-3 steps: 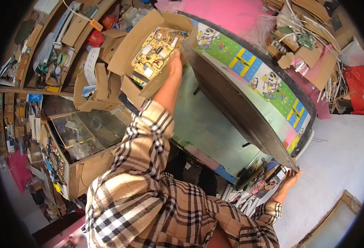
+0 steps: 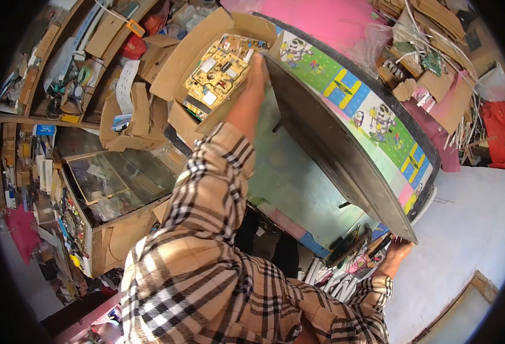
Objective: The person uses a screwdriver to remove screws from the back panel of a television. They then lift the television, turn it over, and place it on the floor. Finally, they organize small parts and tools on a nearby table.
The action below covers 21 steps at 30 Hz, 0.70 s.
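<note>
A large dark flat-screen television (image 2: 335,155) stands on edge, tilted, over the pale green tabletop (image 2: 290,180). Two short dark feet stick out near its lower edge. My left hand (image 2: 255,86) is closed on its far left end, beside an open cardboard box (image 2: 172,60) holding yellowish circuit boards (image 2: 222,71). At the near right corner, my right hand (image 2: 398,252) grips the television's end from below. That hand's fingertips are partly hidden behind the corner.
A cloth with cartoon pandas (image 2: 373,117) lies beyond the television. White tubes and tools (image 2: 344,269) are bundled near the table's right front. A glass-topped wooden cabinet (image 2: 115,178) stands left, under crowded shelves (image 2: 63,69). Scrap cardboard and wires (image 2: 441,63) pile up at far right.
The whole view has shifted slightly. My right hand sits a little further under the television's corner, with less of it showing beyond the edge. Both hands keep hold.
</note>
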### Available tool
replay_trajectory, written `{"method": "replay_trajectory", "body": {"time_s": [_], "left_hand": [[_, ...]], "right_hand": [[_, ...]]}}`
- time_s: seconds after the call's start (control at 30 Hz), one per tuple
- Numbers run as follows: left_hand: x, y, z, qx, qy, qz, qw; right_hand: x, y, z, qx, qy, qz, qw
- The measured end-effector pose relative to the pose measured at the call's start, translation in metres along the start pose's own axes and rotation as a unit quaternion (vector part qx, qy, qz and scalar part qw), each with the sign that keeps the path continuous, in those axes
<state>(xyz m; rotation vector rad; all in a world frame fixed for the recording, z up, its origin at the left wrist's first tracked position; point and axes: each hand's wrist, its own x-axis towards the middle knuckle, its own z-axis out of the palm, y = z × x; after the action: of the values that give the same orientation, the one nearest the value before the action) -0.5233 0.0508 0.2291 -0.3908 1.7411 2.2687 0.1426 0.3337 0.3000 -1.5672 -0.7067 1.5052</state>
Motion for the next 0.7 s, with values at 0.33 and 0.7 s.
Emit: {"method": "replay_trajectory", "body": {"time_s": [0.33, 0.7], "left_hand": [[0.023, -0.003, 0.011, 0.060, -0.045, -0.083, 0.994], [-0.178, 0.052, -0.080, -0.123, 0.045, 0.095, 0.987]], "right_hand": [[0.013, 0.026, 0.011, 0.044, -0.037, -0.050, 0.997], [0.078, 0.022, -0.047, 0.082, -0.069, -0.021, 0.994]]}}
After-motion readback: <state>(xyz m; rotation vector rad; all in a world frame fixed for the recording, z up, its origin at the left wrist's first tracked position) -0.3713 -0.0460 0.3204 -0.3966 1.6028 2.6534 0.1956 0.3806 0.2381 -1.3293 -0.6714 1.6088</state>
